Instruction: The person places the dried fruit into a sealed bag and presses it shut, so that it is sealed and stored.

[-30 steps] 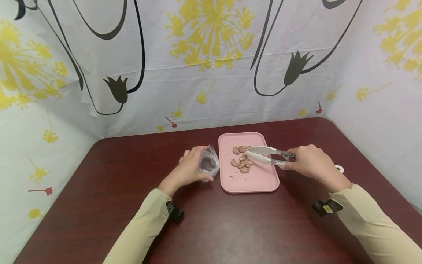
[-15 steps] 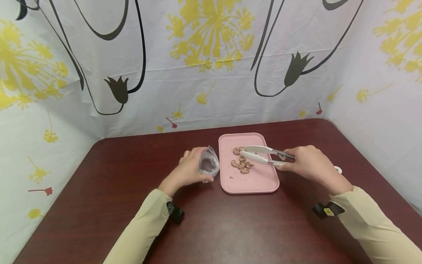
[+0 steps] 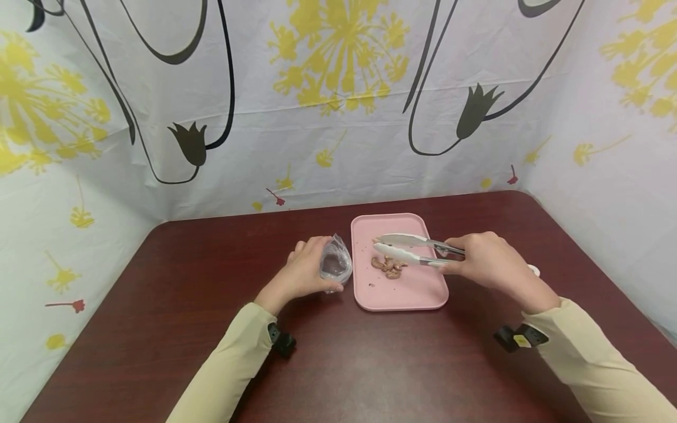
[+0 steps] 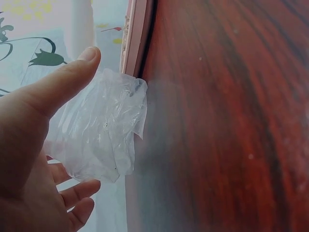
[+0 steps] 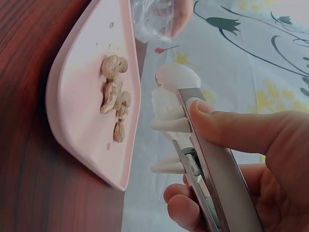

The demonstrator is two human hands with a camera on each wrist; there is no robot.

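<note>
My left hand (image 3: 302, 271) holds a clear plastic bag (image 3: 335, 265) upright, thumb and fingers round its sides, its mouth facing up. Beside the bag lies a pink tray (image 3: 420, 294) with a small cluster of cashews (image 3: 391, 269) near its middle. My right hand (image 3: 489, 264) grips a pair of tongs (image 3: 404, 239) with white tips and metal arms. The tips hang over the tray's left part, raised above it in the right wrist view, with a bit of brown (image 5: 158, 80), probably a cashew, showing at their ends. Most of that piece is hidden by the tips.
All this stands on a dark red-brown wooden table (image 3: 370, 364). A white cloth (image 3: 338, 164) with yellow and dark flower prints hangs behind and at both sides. Small crumbs (image 3: 371, 285) dot the tray.
The tongs have moved left across the tray towards the bag, and the cashews at the cluster's far side have left their place. The left hand and bag have stayed still.
</note>
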